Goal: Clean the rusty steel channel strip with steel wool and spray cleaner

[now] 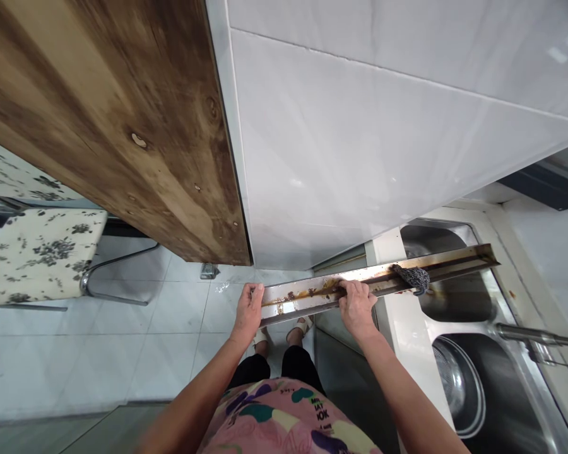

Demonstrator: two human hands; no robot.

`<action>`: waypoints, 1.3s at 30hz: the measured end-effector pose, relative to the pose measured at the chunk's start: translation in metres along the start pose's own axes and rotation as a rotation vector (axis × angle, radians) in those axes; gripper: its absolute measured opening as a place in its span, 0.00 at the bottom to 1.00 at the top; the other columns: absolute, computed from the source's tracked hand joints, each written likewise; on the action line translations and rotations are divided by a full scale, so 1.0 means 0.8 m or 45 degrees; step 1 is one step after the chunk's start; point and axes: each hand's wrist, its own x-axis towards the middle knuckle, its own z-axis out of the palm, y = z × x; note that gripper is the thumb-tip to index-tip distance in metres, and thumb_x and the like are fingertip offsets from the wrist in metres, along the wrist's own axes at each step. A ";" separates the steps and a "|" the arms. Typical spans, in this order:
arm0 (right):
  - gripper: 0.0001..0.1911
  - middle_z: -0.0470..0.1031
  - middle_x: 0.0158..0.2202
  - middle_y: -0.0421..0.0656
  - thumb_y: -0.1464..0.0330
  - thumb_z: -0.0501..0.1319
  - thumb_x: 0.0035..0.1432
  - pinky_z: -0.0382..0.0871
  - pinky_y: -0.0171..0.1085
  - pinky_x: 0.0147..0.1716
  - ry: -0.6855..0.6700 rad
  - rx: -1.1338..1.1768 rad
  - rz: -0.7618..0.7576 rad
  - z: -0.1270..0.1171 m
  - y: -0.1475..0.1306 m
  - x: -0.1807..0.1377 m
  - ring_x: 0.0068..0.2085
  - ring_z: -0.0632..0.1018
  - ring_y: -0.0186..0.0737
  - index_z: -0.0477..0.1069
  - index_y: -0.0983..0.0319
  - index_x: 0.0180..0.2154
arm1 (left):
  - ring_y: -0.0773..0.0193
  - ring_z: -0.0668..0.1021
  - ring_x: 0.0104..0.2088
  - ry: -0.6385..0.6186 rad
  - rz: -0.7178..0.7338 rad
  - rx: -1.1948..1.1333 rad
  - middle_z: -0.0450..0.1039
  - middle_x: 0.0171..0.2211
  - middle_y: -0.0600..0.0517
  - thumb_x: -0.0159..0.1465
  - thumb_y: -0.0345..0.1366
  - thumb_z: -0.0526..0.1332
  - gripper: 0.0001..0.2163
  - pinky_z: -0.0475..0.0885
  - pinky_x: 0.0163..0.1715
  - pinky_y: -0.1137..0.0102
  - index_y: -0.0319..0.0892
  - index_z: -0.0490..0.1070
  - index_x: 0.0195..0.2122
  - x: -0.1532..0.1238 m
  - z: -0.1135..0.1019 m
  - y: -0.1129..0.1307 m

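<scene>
A long metal trough [307,299], smeared with brown grease, stretches from in front of me to over the sink on the right. My left hand [250,308] grips its left end, thumb on the rim. Around its near edge, about the middle, my right hand [357,306] is closed, with fingertips reaching inside. A dark grey scouring pad [414,277] lies in the trough and hangs over its near edge, to the right of my right hand and apart from it.
A double steel sink [502,384] is on the right, with a metal bowl [459,384] in the nearer basin and a faucet [539,337] between basins. A white tiled wall [360,145] and wooden panel [170,126] stand ahead. A flowered chair [47,252] is at left.
</scene>
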 end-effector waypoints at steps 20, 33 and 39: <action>0.19 0.74 0.47 0.47 0.76 0.53 0.53 0.52 0.46 0.45 0.029 0.069 -0.100 0.004 -0.010 -0.005 0.47 0.67 0.50 0.72 0.59 0.45 | 0.63 0.64 0.28 -0.033 -0.007 0.039 0.60 0.24 0.58 0.63 0.56 0.56 0.17 0.62 0.32 0.68 0.46 0.65 0.31 0.007 -0.002 0.001; 0.19 0.74 0.48 0.47 0.77 0.53 0.55 0.53 0.45 0.45 0.046 0.019 -0.006 0.006 -0.001 -0.007 0.47 0.69 0.49 0.73 0.60 0.46 | 0.63 0.65 0.28 -0.056 0.017 0.035 0.61 0.25 0.57 0.63 0.56 0.57 0.18 0.62 0.32 0.68 0.46 0.66 0.31 0.008 -0.005 0.003; 0.14 0.72 0.49 0.51 0.69 0.57 0.60 0.54 0.47 0.47 -0.052 -0.127 0.218 -0.001 0.006 0.000 0.50 0.68 0.52 0.72 0.62 0.48 | 0.63 0.64 0.29 -0.062 0.012 0.027 0.60 0.25 0.57 0.63 0.56 0.56 0.18 0.62 0.32 0.68 0.46 0.65 0.32 0.007 -0.005 -0.001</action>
